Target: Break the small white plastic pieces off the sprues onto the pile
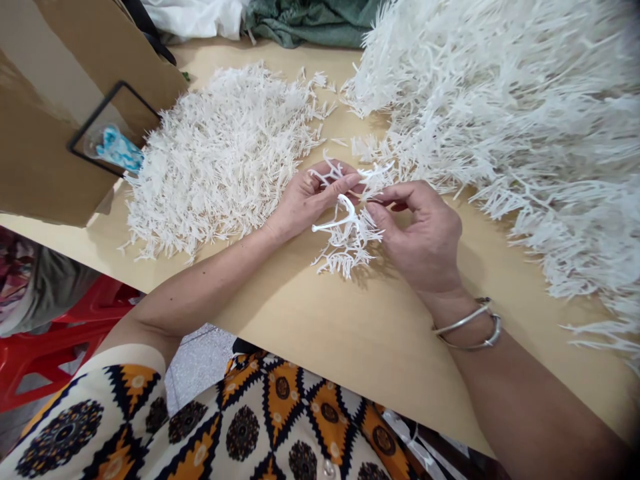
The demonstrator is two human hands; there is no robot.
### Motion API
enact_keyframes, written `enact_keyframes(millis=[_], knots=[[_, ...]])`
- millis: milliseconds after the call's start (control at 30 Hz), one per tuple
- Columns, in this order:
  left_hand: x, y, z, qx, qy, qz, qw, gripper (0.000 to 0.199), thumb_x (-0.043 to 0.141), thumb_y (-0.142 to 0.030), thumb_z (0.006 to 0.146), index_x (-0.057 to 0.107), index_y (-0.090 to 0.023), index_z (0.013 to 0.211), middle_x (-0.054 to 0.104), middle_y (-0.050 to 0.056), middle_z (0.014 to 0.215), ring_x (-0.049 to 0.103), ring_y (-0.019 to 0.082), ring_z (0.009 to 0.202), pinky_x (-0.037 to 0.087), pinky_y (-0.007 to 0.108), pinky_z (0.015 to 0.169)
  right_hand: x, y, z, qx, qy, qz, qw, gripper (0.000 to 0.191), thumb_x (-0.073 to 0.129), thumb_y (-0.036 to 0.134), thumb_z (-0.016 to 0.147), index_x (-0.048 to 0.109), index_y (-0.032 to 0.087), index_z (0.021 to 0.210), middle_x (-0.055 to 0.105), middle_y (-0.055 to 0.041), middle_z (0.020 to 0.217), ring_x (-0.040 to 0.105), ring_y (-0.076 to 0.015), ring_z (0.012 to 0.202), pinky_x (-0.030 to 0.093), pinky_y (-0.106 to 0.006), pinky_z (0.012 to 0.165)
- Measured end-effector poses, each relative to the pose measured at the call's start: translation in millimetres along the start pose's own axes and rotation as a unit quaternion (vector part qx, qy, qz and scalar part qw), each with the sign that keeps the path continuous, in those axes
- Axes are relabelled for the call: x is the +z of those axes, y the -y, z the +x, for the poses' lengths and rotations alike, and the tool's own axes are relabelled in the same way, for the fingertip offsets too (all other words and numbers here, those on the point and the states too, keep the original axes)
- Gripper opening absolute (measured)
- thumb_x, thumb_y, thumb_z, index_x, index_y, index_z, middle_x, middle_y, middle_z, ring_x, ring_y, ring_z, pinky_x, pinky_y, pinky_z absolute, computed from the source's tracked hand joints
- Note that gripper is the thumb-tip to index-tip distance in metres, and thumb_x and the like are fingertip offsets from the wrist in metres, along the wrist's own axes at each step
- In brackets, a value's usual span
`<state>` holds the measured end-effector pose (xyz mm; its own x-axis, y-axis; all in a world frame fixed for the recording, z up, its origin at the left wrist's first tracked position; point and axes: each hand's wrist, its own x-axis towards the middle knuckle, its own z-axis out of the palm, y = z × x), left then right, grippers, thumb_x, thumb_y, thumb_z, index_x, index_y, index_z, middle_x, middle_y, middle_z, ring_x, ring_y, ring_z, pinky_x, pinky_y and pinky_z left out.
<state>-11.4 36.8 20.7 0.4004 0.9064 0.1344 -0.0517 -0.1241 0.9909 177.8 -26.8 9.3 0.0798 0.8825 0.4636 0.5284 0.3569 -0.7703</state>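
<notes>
My left hand pinches a white branched plastic sprig between thumb and fingers over the middle of the table. Close beside it, my right hand has thumb and forefinger pressed together at the sprig's feathery end. Under and between the hands lies a small heap of white plastic bits, with a thicker curved stem on top. Left of my hands spreads a pile of short white spiky pieces. A larger pile of long white branched sprigs rises at the right.
A cardboard box stands at the left, with a black wire frame and a clear cup with blue-and-white contents against it. Green cloth and white cloth lie at the back. Red stools stand below the table's left edge.
</notes>
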Motion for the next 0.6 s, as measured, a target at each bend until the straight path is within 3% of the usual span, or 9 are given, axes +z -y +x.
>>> enact_keyframes(millis=[167,333,500,600], knots=[[-0.2,1.8,-0.4,0.034,0.012,0.040,0.999,0.031,0.076,-0.051,0.095,0.075,-0.020,0.098,0.080,0.002,0.094,0.072,0.011,0.084,0.061,0.029,0.083,7.9,-5.1,-1.2,0.059,-0.007,0.116,0.992,0.037,0.083,0.043,0.086,0.055,0.029,0.107,0.072,-0.0006,0.093,0.073,-0.0215,0.083,0.064,-0.043,0.080],[1.4,1.5,-1.5,0.049,0.028,0.038,0.998,0.033,0.077,-0.052,0.095,0.076,-0.019,0.097,0.078,0.002,0.093,0.072,0.012,0.087,0.060,0.029,0.086,11.6,-7.7,-2.9,0.083,0.004,0.141,0.987,0.024,0.078,0.037,0.091,0.055,0.028,0.093,0.068,0.0011,0.081,0.067,-0.0190,0.069,0.061,-0.040,0.068],[-1.1,0.3,-0.5,0.028,0.022,0.026,0.999,0.037,0.077,-0.054,0.094,0.075,-0.018,0.099,0.078,0.002,0.093,0.072,0.011,0.088,0.058,0.026,0.087,7.4,-6.2,-0.5,0.089,-0.032,0.162,0.982,0.012,0.075,0.027,0.093,0.064,0.027,0.093,0.068,0.0016,0.085,0.069,-0.0176,0.078,0.060,-0.038,0.079],[-2.0,0.3,-0.2,0.034,0.034,0.012,0.999,0.039,0.077,-0.055,0.093,0.076,-0.017,0.098,0.077,0.002,0.089,0.070,0.010,0.083,0.056,0.026,0.082,2.8,-6.4,3.0,0.108,-0.055,0.219,0.968,0.007,0.068,0.034,0.101,0.071,0.028,0.104,0.073,0.0003,0.095,0.070,-0.0152,0.083,0.058,-0.034,0.081]])
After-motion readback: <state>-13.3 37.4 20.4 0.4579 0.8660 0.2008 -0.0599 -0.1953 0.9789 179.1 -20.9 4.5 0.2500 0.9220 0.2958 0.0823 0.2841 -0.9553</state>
